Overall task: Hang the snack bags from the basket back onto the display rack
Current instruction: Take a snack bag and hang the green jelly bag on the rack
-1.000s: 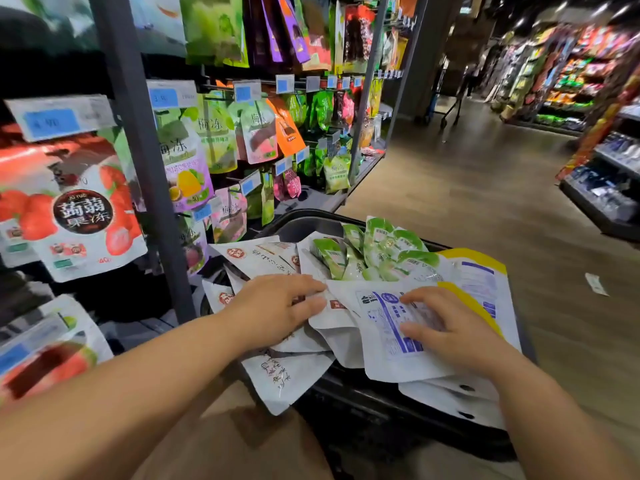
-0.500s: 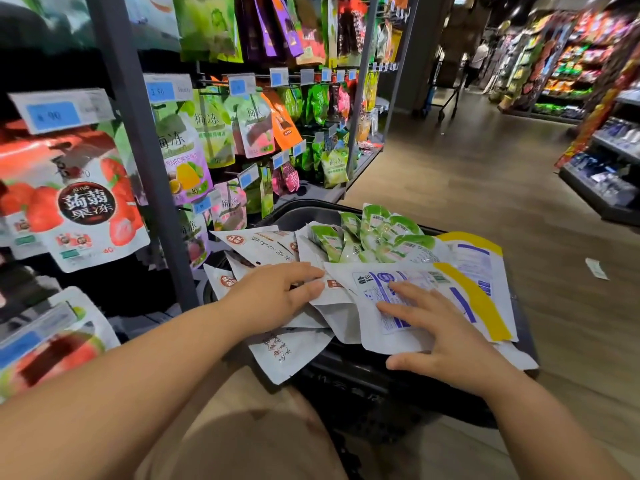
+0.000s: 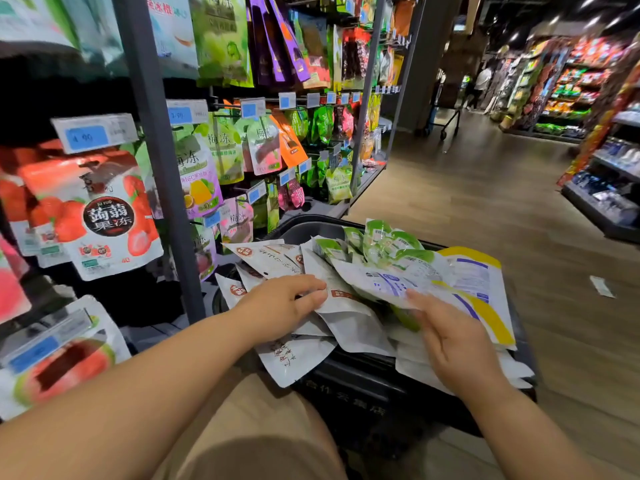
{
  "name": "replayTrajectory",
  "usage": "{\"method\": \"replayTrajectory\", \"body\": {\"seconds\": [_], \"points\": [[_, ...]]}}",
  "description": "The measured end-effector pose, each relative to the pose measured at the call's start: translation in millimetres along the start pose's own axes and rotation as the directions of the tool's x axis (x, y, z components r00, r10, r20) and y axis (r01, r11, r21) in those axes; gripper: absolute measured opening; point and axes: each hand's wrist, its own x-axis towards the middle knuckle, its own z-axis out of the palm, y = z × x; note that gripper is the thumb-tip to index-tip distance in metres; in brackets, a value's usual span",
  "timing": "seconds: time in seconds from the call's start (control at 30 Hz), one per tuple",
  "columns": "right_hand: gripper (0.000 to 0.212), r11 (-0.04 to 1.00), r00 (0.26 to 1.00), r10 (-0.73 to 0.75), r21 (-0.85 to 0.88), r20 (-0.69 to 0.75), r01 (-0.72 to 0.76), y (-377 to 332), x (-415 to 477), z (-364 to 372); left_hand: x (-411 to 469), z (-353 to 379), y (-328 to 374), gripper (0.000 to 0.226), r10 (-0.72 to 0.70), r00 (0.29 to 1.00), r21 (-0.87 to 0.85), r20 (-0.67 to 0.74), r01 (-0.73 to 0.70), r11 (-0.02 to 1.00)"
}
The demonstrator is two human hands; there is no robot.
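Observation:
A black basket [image 3: 346,386] in front of me is heaped with snack bags: white ones with red logos [image 3: 270,258], small green ones [image 3: 381,240], and white bags with blue print and yellow edges [image 3: 474,271]. My left hand [image 3: 284,306] rests on the white red-logo bags at the pile's left, fingers curled loosely on top. My right hand [image 3: 453,341] lies flat on the lower white bags, its fingertips at the near edge of a blue-print bag. The display rack [image 3: 162,202] stands to the left, hung with jelly and plum snack bags [image 3: 100,216].
Blue price tags [image 3: 86,136] stick out from the rack's hooks. A wood-floor aisle runs ahead on the right, with a paper scrap [image 3: 602,285] on it. Shelving [image 3: 606,202] lines the right side. Far down stand a trolley [image 3: 446,123] and a person [image 3: 481,84].
My right hand has slid back toward me off the top of the blue-print bag, which has shifted left over the pile. My left hand has stayed on the white bags.

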Motion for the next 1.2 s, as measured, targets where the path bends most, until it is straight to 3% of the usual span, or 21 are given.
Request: {"method": "replayTrajectory", "body": {"seconds": [0.2,0.33,0.43,0.53,0.67,0.73,0.8,0.9,1.03,1.2], "points": [[0.019,0.969,0.905,0.209,0.205,-0.371,-0.14,-29,43,-31,-4,-2,3,0.043,-0.014,1.0,0.004,0.015,0.014,1.0],[0.03,0.877,0.805,0.419,0.417,-0.419,-0.239,-26,72,-54,-4,-3,6,0.043,-0.019,0.999,-0.019,0.025,0.02,1.0],[0.031,0.72,0.773,0.539,0.659,-0.334,-0.217,-26,92,-65,-6,-4,6,0.057,-0.022,0.999,-0.11,0.029,0.026,0.994],[0.027,0.5,0.762,0.618,0.845,-0.193,-0.191,-32,110,-65,-7,-8,11,0.078,0.003,1.0,-0.222,-0.019,-0.007,0.975],[0.027,0.313,0.797,0.604,0.924,-0.015,-0.219,-37,128,-54,-7,-15,19,0.095,0.087,0.995,-0.565,-0.042,-0.095,0.819],[0.028,0.238,0.799,0.597,0.938,0.065,-0.254,-41,135,-45,-10,-18,23,0.104,0.114,0.993,-0.657,-0.025,-0.102,0.747],[0.03,0.169,0.795,0.588,0.938,0.149,-0.301,-47,142,-36,-14,-19,28,0.091,0.143,0.99,-0.707,-0.022,-0.116,0.698],[0.032,0.116,0.774,0.589,0.923,0.233,-0.366,-54,153,-21,-19,-17,30,0.062,0.104,0.995,-0.829,-0.005,-0.062,0.556],[0.028,0.149,0.765,0.582,0.889,0.276,-0.433,-60,161,-4,-27,-15,25,0.051,0.002,0.999,-0.906,0.035,0.03,0.423],[0.031,0.235,0.786,0.475,0.804,0.396,-0.547,-61,156,6,-36,-13,16,0.056,-0.163,0.986,-0.886,-0.041,0.039,0.462]]}}
